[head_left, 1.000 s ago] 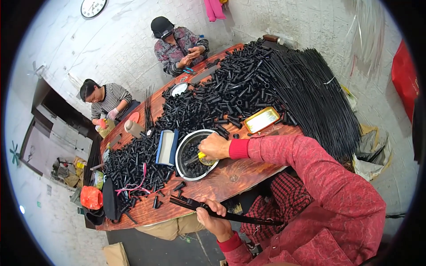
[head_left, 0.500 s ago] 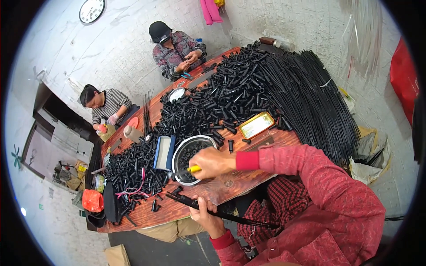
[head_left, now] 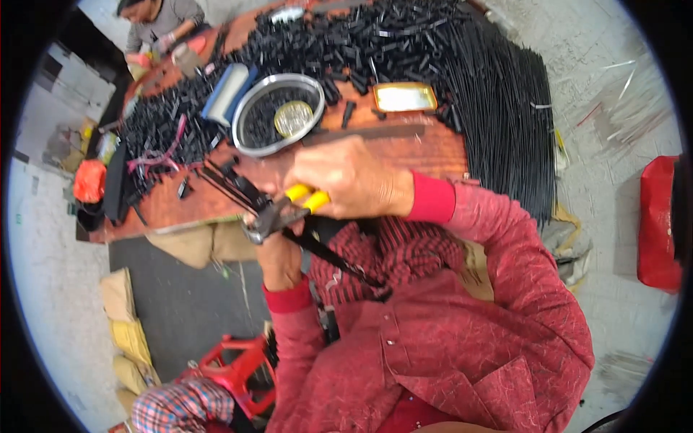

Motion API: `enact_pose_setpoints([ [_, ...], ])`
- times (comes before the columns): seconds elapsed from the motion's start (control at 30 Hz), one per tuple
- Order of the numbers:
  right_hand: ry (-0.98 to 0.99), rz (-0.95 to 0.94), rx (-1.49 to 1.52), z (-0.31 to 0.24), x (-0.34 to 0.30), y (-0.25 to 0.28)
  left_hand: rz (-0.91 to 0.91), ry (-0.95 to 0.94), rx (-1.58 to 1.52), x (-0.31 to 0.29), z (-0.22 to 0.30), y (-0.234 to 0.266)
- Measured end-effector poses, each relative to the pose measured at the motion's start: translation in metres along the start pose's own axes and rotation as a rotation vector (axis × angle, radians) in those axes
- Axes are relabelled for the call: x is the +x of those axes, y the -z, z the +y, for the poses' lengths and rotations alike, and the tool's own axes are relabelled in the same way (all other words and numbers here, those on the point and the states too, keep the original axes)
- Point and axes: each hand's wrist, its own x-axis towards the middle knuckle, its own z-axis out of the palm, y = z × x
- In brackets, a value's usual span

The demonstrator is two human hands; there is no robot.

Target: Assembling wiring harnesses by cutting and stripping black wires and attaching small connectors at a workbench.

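Observation:
My right hand [head_left: 350, 177] is closed round yellow-handled pliers [head_left: 268, 219], whose dark metal jaws lie across my left hand [head_left: 278, 256]. My left hand is closed round slim black rods [head_left: 336, 261], which slant from the table edge toward my lap. The jaws and my right hand partly cover its fingers, so what the jaws touch is hidden. Just beyond my hands stands a metal-rimmed bowl [head_left: 268, 151] of small black parts. A round gold-coloured tin [head_left: 294, 119] sits in its right side.
Black tubular parts [head_left: 339, 43] are heaped across the wooden table [head_left: 440, 155]. Long black rods [head_left: 502, 123] lie bundled at right. A blue-and-white box [head_left: 229, 94] and a yellow-rimmed tray [head_left: 406, 97] flank the bowl. A co-worker [head_left: 162, 25] sits far left; a red stool [head_left: 242, 357] stands lower left.
My right hand has drawn back from over the bowl, bringing the pliers to the rods at my left hand. The gold-coloured tin now shows in the bowl. The view has tilted down.

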Motion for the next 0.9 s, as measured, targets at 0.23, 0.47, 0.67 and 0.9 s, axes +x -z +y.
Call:
enact_pose_setpoints([
  [0.23, -0.09, 0.009, 0.079, -0.015, -0.015, 0.015, -0.253, 0.039, 0.0, -0.013, 0.02, -0.017],
  [0.47, -0.181, -0.034, 0.219, -0.017, -0.021, 0.015, -0.339, 0.097, -0.066, -0.018, 0.026, -0.023],
  [0.67, -0.355, -0.067, 0.338, -0.012, -0.028, 0.007, -0.403, 0.141, -0.091, -0.014, 0.025, -0.022],
  [0.9, -0.591, 0.024, 0.648, -0.018, -0.029, 0.012, -0.413, 0.114, -0.125, -0.014, 0.025, -0.02],
])
